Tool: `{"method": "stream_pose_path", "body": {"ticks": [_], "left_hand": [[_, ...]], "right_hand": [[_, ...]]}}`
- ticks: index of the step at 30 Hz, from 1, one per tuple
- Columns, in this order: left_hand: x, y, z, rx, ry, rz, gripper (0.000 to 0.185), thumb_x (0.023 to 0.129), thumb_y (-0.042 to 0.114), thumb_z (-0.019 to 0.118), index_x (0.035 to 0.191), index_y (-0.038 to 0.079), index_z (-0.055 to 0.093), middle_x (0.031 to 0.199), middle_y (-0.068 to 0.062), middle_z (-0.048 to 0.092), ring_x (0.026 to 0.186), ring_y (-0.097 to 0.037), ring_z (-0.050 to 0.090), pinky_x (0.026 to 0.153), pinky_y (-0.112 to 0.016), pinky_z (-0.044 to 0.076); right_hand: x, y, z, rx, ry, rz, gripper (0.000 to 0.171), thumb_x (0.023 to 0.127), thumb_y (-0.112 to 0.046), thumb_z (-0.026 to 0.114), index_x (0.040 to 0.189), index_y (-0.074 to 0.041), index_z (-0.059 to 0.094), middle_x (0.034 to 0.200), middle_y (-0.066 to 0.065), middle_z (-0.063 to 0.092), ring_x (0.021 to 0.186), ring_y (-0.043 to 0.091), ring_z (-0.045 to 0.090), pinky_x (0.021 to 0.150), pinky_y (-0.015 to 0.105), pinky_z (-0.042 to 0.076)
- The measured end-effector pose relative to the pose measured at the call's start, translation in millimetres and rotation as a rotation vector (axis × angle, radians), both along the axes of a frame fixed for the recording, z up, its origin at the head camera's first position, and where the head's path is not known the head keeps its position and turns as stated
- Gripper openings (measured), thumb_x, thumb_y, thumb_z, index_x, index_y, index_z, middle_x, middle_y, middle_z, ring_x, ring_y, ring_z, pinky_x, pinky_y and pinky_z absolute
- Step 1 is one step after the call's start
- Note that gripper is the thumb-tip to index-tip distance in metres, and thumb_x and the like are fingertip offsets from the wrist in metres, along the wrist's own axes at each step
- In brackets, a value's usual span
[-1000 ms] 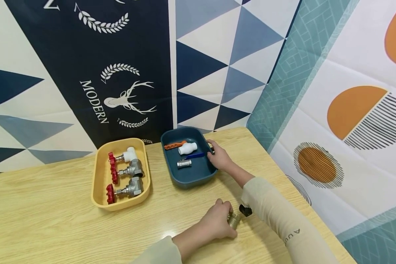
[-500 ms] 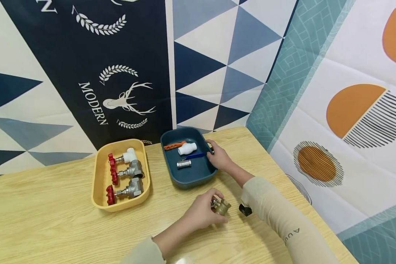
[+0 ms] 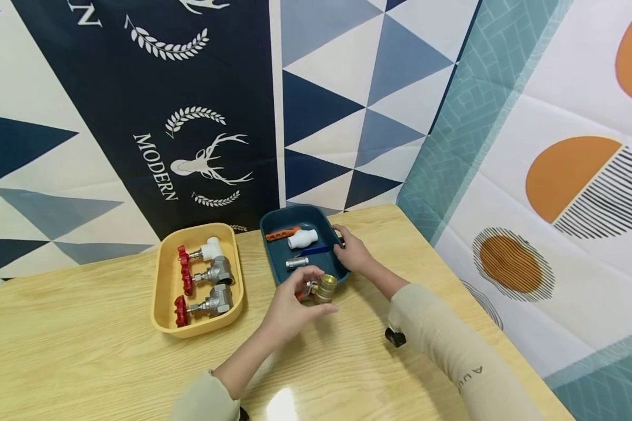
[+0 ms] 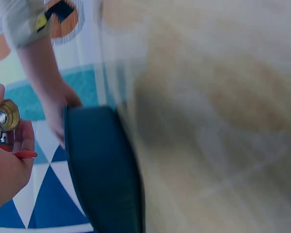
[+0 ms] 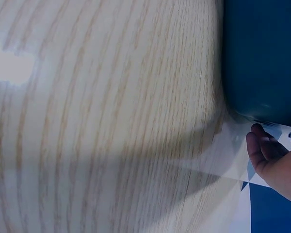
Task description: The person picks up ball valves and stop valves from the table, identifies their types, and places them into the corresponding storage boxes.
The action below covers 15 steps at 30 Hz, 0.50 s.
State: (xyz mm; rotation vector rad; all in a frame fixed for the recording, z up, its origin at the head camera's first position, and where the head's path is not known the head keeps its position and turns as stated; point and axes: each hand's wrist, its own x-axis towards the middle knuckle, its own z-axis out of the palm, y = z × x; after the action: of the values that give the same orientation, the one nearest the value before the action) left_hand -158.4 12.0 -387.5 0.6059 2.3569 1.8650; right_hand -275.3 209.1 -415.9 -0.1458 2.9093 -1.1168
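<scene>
In the head view my left hand (image 3: 289,307) holds a brass ball valve (image 3: 325,289) with a red handle, above the table just in front of the blue bin (image 3: 308,210). The left wrist view shows the valve's threaded opening (image 4: 9,114) and the red handle tip (image 4: 25,154). My right hand (image 3: 354,251) grips the right rim of the blue bin, its fingers at the outer wall in the right wrist view. Inside this bin lie a white valve (image 3: 302,238) with an orange handle (image 3: 282,234), and a small silver valve (image 3: 297,262) with a blue lever (image 3: 314,250).
Left of the blue bin stands a yellow bin (image 3: 160,280) holding several red-wheeled valves, among them a white-bodied one (image 3: 211,249) and a grey metal one (image 3: 218,299). Both bins stand on the wooden table (image 3: 84,351) near patterned wall hangings.
My left hand has lifted the brass valve off the table and carried it leftward and up toward the blue bin, turning it. My right hand has stayed at the bin's rim.
</scene>
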Motion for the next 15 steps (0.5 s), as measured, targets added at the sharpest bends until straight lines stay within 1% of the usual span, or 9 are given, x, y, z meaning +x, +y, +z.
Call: {"method": "stream_pose_path", "body": {"ticks": [3,7,11,14,15], "left_hand": [[-9.2,-5,3.0,0.021,0.019,0.031,0.056,0.068,0.023,0.083,0.118,0.019,0.056,0.113,0.004,0.06,0.1,-0.013,0.056,0.088,-0.031,0.048],[-22.0,-11,5.9,0.047,0.029,0.089,0.056,0.071,0.023,0.081,0.12,0.017,0.055,0.113,0.0,0.062,0.099,-0.015,0.057,0.088,-0.034,0.049],[-34.2,-14,7.6,0.071,0.032,0.139,0.056,0.072,0.022,0.081,0.121,0.016,0.054,0.116,-0.004,0.061,0.103,-0.018,0.056,0.091,-0.039,0.048],[-40.7,-15,9.6,0.096,0.03,0.164,0.056,0.072,0.019,0.081,0.121,0.015,0.055,0.119,-0.005,0.06,0.106,-0.019,0.054,0.093,-0.039,0.046],[-40.4,-14,13.6,0.096,0.028,0.173,0.056,0.072,0.018,0.081,0.122,0.014,0.055,0.121,-0.006,0.059,0.106,-0.02,0.054,0.093,-0.039,0.046]], "right_hand": [[1.0,2,0.2,-0.007,-0.002,0.004,0.052,0.094,-0.009,0.045,0.144,-0.008,0.031,0.128,0.024,0.053,0.114,0.035,0.054,0.088,0.046,0.049],[1.2,2,-0.4,-0.013,-0.026,0.008,0.052,0.096,-0.011,0.044,0.145,-0.01,0.029,0.129,0.023,0.052,0.113,0.034,0.054,0.085,0.044,0.05],[1.3,2,-0.5,-0.017,-0.041,0.008,0.052,0.096,-0.012,0.043,0.146,-0.011,0.028,0.129,0.023,0.052,0.112,0.033,0.054,0.083,0.043,0.051],[2.1,1,-0.2,-0.027,-0.043,0.002,0.051,0.096,-0.012,0.043,0.146,-0.011,0.029,0.129,0.023,0.052,0.112,0.034,0.054,0.084,0.044,0.051],[2.4,0,-0.2,-0.029,-0.042,0.0,0.051,0.096,-0.012,0.044,0.145,-0.011,0.029,0.129,0.023,0.052,0.112,0.034,0.054,0.084,0.045,0.051]]}}
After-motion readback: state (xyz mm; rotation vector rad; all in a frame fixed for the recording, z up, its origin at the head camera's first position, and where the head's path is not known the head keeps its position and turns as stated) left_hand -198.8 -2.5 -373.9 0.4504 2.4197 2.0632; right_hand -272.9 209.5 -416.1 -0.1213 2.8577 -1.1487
